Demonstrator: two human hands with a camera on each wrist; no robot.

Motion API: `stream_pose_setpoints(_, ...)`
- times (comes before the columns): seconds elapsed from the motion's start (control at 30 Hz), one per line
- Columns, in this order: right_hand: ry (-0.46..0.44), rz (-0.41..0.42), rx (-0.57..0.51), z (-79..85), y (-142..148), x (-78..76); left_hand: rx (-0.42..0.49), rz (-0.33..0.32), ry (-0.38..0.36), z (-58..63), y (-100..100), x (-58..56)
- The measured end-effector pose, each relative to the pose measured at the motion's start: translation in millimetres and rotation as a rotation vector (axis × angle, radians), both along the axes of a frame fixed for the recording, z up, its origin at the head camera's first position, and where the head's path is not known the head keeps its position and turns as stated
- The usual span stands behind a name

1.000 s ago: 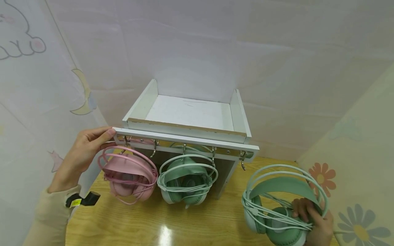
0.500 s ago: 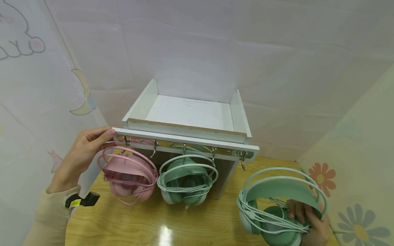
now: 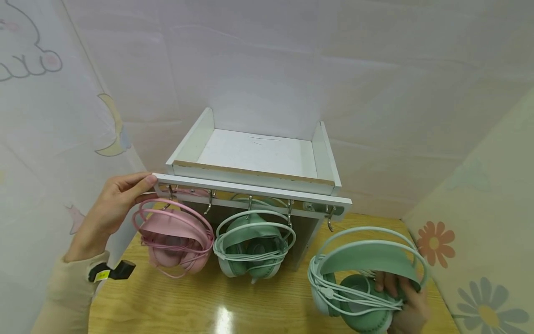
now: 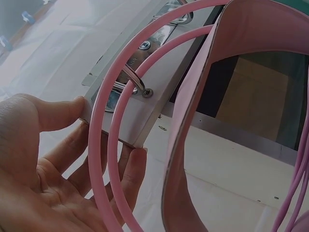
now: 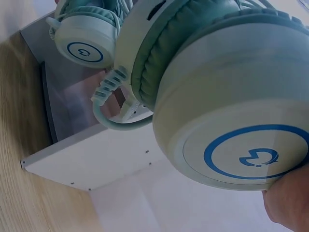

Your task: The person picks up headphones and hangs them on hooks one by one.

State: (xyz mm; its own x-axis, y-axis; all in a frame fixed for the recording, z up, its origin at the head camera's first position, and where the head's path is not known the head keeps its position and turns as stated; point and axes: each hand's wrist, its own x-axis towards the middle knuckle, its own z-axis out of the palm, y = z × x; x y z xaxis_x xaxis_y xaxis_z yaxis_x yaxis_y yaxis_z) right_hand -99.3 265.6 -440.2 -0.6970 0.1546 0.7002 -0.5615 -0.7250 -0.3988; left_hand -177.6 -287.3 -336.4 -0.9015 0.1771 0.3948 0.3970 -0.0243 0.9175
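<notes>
My left hand (image 3: 114,202) grips the left end of the white hook rail (image 3: 250,186), thumb on top and fingers beneath. Close beside it, pink headphones (image 3: 177,227) hang from a left hook. Green headphones (image 3: 254,236) with a wrapped cord hang at the middle of the rail. My right hand (image 3: 406,301) holds a second pair of green headphones (image 3: 367,260) by the right ear cup, fingers curled inside the cup, at the lower right. Its pale cord is wound across the cups. In the right wrist view a thumb (image 5: 289,200) presses the white outer cup (image 5: 231,106).
The rail is fixed to a white shelf unit (image 3: 258,153) with low side walls. A bare metal hook (image 3: 330,218) sits at its right end, left of the held headphones. Beneath lies a wooden table (image 3: 187,306); a patterned wall covering (image 3: 471,232) borders the right side.
My right hand has carried the green headphones leftward, nearer the rail's right end, and slightly tilted them. The left hand and both hanging headphones have stayed in place.
</notes>
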Motion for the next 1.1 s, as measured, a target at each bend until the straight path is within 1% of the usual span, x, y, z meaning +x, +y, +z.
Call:
stream_pose_setpoints(0.13,-0.016,-0.057,0.103,-1.3,-1,-2.5,-0.001,-0.002,-0.003,0.0,0,-0.6)
stream_pose_setpoints(0.23,0.002,-0.058,0.135,-2.2,-2,-4.8,-0.001,-0.004,-0.002,0.0,0,-0.6)
stream_pose_setpoints(0.43,0.033,0.006,0.134,-2.4,-5,-8.2,-0.002,-0.006,0.0,0.5,0,-0.1)
stream_pose_setpoints(0.67,0.058,-0.011,0.134,-4.5,-9,-14.6,-0.005,-0.008,-0.003,1.1,0,-0.1)
stream_pose_setpoints(0.83,0.106,0.029,0.099,-6.5,-14,-20.7,-0.003,-0.01,-0.002,0.8,0,-0.7)
stream_pose_setpoints(0.97,0.116,0.019,0.092,-8.0,-17,-23.7,0.0,-0.011,0.001,0.7,0,-0.7)
stream_pose_setpoints(1.1,0.115,-0.01,0.103,-10.3,-19,-26.9,-0.002,-0.008,-0.003,1.2,1,-0.3)
